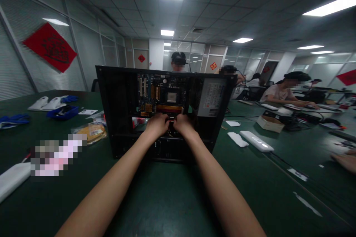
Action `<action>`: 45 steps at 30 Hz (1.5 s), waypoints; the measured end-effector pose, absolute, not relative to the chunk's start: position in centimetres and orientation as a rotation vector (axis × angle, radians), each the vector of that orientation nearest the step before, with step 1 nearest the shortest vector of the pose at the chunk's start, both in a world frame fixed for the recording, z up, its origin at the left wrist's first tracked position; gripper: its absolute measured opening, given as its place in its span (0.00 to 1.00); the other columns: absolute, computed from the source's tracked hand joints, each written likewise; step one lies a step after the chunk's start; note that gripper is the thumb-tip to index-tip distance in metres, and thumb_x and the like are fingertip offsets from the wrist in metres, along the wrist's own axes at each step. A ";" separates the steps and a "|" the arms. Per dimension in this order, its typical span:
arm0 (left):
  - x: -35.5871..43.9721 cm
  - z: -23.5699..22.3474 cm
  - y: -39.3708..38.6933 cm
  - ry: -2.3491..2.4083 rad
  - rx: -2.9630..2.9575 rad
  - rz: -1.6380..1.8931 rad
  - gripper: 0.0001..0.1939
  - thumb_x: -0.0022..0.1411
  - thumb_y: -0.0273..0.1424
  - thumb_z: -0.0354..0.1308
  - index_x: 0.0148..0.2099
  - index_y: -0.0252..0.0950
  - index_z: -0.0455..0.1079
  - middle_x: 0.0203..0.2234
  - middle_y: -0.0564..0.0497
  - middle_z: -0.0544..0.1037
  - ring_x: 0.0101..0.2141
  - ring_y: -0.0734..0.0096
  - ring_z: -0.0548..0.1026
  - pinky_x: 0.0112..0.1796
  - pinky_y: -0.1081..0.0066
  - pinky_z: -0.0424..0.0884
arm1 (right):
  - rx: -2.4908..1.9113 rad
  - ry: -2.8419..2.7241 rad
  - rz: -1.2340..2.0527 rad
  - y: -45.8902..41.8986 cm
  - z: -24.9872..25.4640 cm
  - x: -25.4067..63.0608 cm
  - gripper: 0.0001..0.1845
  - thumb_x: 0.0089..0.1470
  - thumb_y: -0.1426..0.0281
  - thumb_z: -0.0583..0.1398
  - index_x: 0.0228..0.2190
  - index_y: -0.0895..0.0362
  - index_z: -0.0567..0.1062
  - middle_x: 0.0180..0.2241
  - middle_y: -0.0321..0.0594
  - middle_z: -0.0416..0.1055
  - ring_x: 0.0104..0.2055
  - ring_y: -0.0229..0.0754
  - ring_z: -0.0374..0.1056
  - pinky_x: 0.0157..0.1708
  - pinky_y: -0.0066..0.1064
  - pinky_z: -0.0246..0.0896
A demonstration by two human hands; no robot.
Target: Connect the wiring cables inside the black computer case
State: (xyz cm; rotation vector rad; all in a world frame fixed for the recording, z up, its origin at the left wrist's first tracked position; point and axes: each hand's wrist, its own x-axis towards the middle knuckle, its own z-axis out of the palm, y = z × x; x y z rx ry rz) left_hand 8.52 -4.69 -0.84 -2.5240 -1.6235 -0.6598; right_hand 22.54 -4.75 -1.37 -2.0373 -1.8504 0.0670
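An open black computer case (111,118) stands on the green table in front of me, its inside facing me. Mounted inside is a motherboard (160,90) with a bare square processor socket area (171,97) and orange slots (174,108) along its lower edge. A silver power supply (210,98) sits at the upper right of the case. Both hands reach in just below the motherboard. My left hand (157,124) and my right hand (183,124) are closed close together, fingertips facing each other. A small reddish bit shows between them; what they grip is too small to make out.
A white power strip (256,141) and a cardboard box (269,123) lie to the right, with cables nearby. On the left are a bagged yellow item (91,133), a blue tray (62,113) and white shoe-like objects (47,103). Other people sit at tables beyond.
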 end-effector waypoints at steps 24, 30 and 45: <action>8.1 -1.4 -3.6 -1.440 -2.547 -0.768 0.07 0.59 0.34 0.63 0.37 0.35 0.76 0.46 0.43 0.69 0.47 0.59 0.72 0.47 0.67 0.70 | -1.976 -1.798 -0.092 -5.6 -0.6 22.1 0.15 0.61 0.71 0.54 0.44 0.59 0.78 0.41 0.51 0.78 0.43 0.46 0.75 0.40 0.29 0.64; 8.7 -0.8 -3.7 -1.414 -2.511 -0.830 0.16 0.65 0.39 0.55 0.32 0.34 0.77 0.42 0.42 0.72 0.44 0.59 0.72 0.45 0.65 0.69 | -1.825 -1.737 -0.103 -5.7 -0.5 22.1 0.19 0.68 0.66 0.49 0.45 0.56 0.77 0.41 0.46 0.79 0.44 0.44 0.75 0.42 0.28 0.61; 8.7 -0.9 -3.8 -1.449 -2.515 -1.053 0.13 0.67 0.33 0.52 0.37 0.35 0.77 0.38 0.44 0.80 0.40 0.61 0.78 0.42 0.66 0.72 | -1.748 -2.406 0.586 -4.4 -2.4 22.9 0.15 0.59 0.67 0.60 0.43 0.61 0.80 0.43 0.50 0.79 0.42 0.47 0.75 0.37 0.28 0.63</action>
